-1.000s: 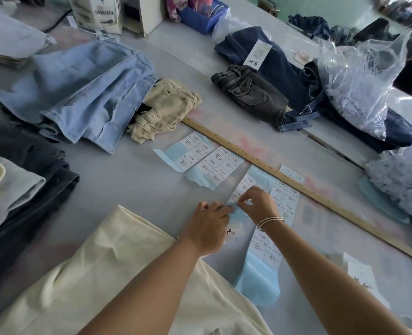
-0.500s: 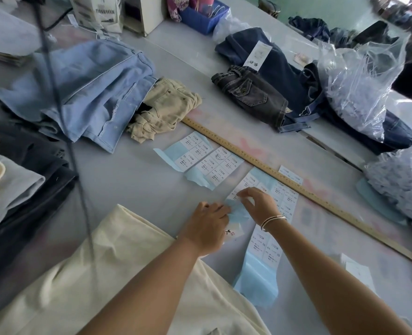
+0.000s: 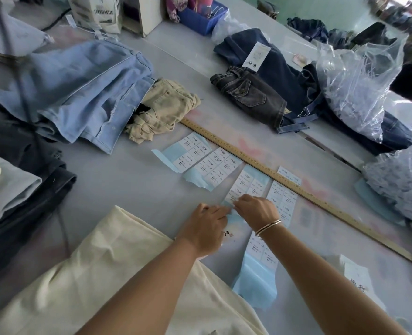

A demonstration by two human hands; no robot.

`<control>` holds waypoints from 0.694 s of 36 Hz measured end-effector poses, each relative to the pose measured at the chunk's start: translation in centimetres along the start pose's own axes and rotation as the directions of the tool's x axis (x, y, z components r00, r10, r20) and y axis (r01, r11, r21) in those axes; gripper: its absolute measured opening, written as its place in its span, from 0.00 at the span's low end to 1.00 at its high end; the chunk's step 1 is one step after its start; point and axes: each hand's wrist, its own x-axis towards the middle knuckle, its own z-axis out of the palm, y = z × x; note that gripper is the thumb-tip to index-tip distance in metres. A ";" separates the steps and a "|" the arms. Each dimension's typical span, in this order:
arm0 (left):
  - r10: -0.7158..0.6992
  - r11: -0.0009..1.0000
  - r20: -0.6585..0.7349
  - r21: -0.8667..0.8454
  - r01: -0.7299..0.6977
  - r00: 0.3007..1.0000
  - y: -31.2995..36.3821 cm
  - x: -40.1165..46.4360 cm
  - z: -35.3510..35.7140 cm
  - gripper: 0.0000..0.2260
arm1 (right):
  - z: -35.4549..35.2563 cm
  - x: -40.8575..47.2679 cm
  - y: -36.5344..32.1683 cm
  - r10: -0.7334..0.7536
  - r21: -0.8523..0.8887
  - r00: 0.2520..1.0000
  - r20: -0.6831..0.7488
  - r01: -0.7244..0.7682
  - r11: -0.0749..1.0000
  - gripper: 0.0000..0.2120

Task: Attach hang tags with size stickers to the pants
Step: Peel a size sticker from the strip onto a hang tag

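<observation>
I see both bare forearms reaching up from the bottom of the frame, converging near its centre. My left hand (image 3: 206,228) lies knuckles up, fingers curled forward. My right hand (image 3: 257,210), thin metal bangles (image 3: 267,227) at its wrist, pinches with fingertips touching the left's.
</observation>
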 end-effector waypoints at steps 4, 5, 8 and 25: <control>0.007 1.000 -0.088 0.014 -0.006 0.996 0.2 -0.1 -0.3 0.13 | -0.6 0.8 -0.3 -0.051 -0.119 0.997 0.063 0.059 0.991 0.09; 0.008 1.000 -0.097 0.008 -0.008 0.995 0.2 -0.1 -0.2 0.12 | -0.7 1.0 -0.4 -0.052 -0.133 0.996 0.070 0.061 0.989 0.09; 0.011 1.000 -0.119 0.014 -0.009 0.993 0.2 -0.1 0.0 0.12 | -1.1 1.4 -0.4 -0.022 -0.119 0.996 0.086 0.032 0.992 0.10; 0.011 0.999 -0.104 0.034 -0.008 0.995 0.1 -0.1 0.1 0.12 | -1.4 0.7 0.1 -0.016 -0.119 0.993 0.120 0.031 0.992 0.13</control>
